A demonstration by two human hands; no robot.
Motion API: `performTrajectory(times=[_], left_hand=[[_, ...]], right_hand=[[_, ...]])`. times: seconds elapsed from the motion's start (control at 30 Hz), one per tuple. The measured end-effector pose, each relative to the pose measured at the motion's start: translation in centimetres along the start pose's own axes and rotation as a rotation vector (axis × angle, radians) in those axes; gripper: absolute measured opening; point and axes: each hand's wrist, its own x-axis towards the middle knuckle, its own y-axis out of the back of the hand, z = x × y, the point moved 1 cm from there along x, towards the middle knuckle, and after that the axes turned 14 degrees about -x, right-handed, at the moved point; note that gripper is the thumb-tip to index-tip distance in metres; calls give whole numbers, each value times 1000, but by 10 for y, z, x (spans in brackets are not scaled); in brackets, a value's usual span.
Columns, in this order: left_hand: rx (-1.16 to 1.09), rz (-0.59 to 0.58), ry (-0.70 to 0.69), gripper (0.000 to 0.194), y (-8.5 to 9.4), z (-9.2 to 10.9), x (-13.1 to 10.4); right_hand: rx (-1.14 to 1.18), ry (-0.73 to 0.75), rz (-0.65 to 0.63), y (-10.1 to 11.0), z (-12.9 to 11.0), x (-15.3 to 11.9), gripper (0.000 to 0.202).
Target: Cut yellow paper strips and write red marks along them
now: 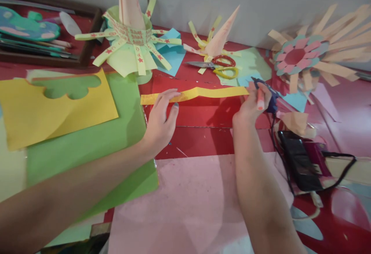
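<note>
A long yellow paper strip (214,92) stretches between my hands above a red surface, with faint reddish marks at its left end. My left hand (164,119) rests on the strip's left part, fingers bent over it, thumb apart from them. At the strip's right end, my right hand (251,103) has its fingers closed round a pink-orange marker (261,100). Whether those fingers also pinch the strip is unclear. Scissors (222,67) with red and yellow handles lie behind the strip.
Paper crafts (135,36) and a paper flower (295,56) stand along the wall. Green sheets (127,111) and yellow paper (63,111) lie left, below a tool tray (84,49). A black phone (300,161) with cables is right; pink paper (191,200) lies in front.
</note>
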Motion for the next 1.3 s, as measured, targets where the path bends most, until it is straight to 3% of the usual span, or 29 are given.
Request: performTrajectory(times=[0.1, 0.13, 0.23, 0.3, 0.43, 0.53, 0.6, 0.73, 0.83, 0.97, 1.13, 1.3], left_hand=[[69, -42, 47, 27, -1, 1, -1], [83, -59, 51, 26, -1, 1, -1], [99, -79, 58, 25, -2, 2, -2], [97, -68, 55, 25, -1, 2, -2], [87, -37, 32, 24, -2, 2, -2], [77, -48, 23, 24, -2, 3, -2], [89, -95, -4, 25, -3, 5, -3], [269, -253, -122, 28, -6, 9, -8], [506, -408, -143, 41, -11, 8, -14], [698, -571, -112, 56, -16, 4, -18], [712, -577, -134, 53, -14, 4, -17], [682, -556, -149, 50, -13, 4, -18]], right_hand=[[52, -160, 65, 3, -8, -2, 14], [51, -126, 79, 3, -14, -4, 13], [28, 225, 118, 3, -39, -16, 12], [25, 329, -105, -1, -56, -31, 13], [90, 399, -650, -8, -81, -66, 8], [47, 432, -875, -11, -87, -79, 11], [2, 416, -952, -12, -88, -79, 10], [-45, 375, -971, -12, -89, -77, 8], [-75, 373, -942, -12, -90, -80, 11], [-198, 495, -823, -11, -88, -83, 14], [-387, 651, -741, -9, -87, -81, 12], [-494, 699, -729, -7, -92, -81, 16]])
